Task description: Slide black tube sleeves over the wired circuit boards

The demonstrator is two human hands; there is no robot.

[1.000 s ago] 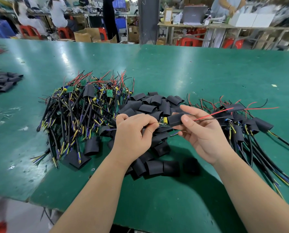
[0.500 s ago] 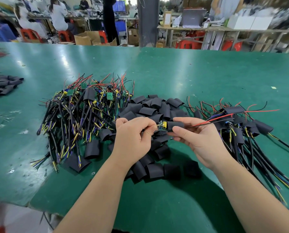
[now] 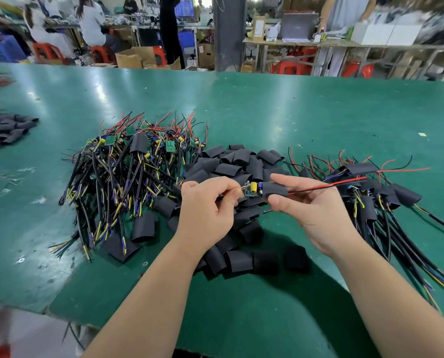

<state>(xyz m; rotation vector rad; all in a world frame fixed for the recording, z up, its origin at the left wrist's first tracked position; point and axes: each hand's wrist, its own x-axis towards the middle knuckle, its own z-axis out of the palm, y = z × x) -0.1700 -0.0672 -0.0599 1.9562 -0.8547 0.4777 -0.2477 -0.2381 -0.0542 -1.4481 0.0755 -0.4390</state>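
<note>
Glossy green on the table, scuffed in places, streaked with glare; smooth matt black on the sleeves; shiny plastic coating on the wires; plain matt brown cardboard for the boxes; red plastic for the stools

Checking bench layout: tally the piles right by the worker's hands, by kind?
Unsleeved wired boards pile: 1
Loose black sleeves pile: 1
Sleeved boards pile: 1
Total: 3
</note>
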